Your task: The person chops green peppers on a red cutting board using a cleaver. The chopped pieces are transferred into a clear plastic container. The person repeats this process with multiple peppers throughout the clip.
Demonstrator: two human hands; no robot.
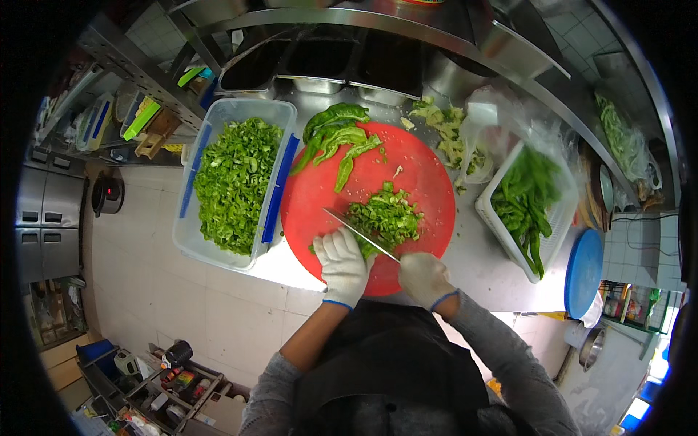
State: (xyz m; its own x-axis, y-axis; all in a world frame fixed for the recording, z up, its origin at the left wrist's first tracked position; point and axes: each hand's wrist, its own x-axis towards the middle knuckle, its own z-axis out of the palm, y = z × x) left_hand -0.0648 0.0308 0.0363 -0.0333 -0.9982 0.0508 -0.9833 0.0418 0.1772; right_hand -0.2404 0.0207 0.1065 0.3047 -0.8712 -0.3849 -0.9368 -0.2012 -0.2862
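Observation:
My gloved right hand (424, 277) grips a knife (362, 234), its blade slanting up and left across a round red cutting board (305, 218). Beside the blade, my gloved left hand (342, 261) presses on a piece of green pepper (366, 248), mostly hidden by the fingers and the knife. Chopped green pepper (390, 214) lies in a pile just beyond the blade. Split and whole long green peppers (341, 136) rest over the board's far left edge. Small seeds are scattered on the board.
Left of the board stands a clear plastic tub (188, 229) filled with chopped greens (237, 185). A white basket (510, 253) of whole green peppers (526, 191) sits at right, near a blue round lid (584, 272). Pepper scraps (447, 128) and a plastic bag (482, 147) lie behind; metal pans (319, 84) line the back.

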